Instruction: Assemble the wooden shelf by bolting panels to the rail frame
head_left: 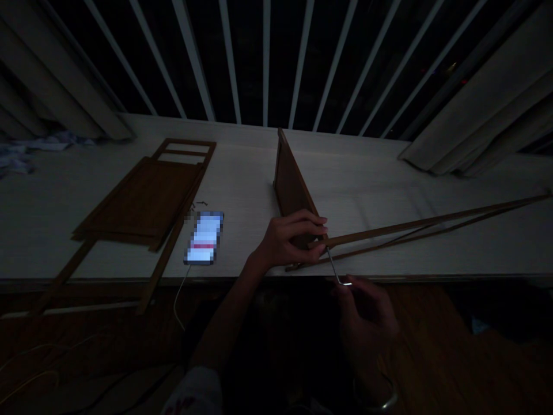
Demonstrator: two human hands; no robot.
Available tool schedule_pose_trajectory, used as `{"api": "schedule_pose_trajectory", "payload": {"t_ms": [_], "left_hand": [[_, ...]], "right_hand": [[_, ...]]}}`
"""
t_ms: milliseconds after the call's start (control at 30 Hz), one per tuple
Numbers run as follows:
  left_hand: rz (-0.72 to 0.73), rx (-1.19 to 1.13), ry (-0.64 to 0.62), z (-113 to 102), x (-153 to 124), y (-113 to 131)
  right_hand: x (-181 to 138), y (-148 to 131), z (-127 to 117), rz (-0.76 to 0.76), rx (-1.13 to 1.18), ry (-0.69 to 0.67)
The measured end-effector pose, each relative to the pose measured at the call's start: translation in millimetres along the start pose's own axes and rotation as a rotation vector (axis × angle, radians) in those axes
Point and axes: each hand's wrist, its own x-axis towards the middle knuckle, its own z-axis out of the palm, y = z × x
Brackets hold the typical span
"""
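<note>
My left hand (287, 239) grips the corner where a brown wooden panel (294, 178) meets a long thin wooden frame (410, 226). The panel stands on its edge, tilted, on the pale ledge, and the frame stretches away to the right. Between the fingertips of my right hand (367, 314) is the short bent end of a metal hex key (334, 266). Its long arm reaches up to the joint beside my left fingers. Whether the tip sits in a screw is too dark to tell.
Left on the pale ledge (246, 173) lie more wooden panels and frames (142, 199), some overhanging the front edge. A lit phone (204, 237) with a white cable (176, 300) rests beside small dark screws (201, 203). Window bars (266, 63) and curtains (484, 109) stand behind.
</note>
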Motion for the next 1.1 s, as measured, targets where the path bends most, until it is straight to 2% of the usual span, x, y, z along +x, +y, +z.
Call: {"api": "schedule_pose_trajectory", "payload": {"t_ms": [1100], "left_hand": [[-0.006, 0.007, -0.012, -0.6, -1.0, -1.1]], "right_hand": [[1.2, -0.5, -0.3, -0.022, 0.005, -0.023]]}}
